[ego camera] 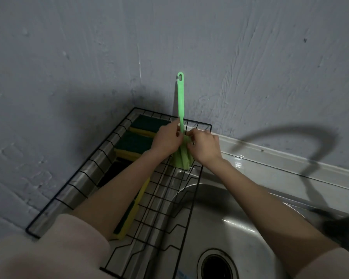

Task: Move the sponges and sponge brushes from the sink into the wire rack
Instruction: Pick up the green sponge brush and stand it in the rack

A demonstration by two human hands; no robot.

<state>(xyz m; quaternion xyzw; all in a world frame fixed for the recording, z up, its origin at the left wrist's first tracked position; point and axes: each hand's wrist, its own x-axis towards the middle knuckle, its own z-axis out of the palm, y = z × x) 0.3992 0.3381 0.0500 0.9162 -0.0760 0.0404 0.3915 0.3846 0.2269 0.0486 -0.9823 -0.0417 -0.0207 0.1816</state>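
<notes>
Both hands pinch the green sponge brush (181, 125) upright at the wire rack (117, 184) 1 o'clock corner: left hand (166, 138) and right hand (205, 147) fingers closed at the neck above the foam. Risk: tall handle topples toward sink (220, 218) at 5 o'clock once released. Sponges (143, 125) sit at 11.

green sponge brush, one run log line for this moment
green sponge brush upright over wire rack | left hand and right hand gripping | sponges racked
</notes>
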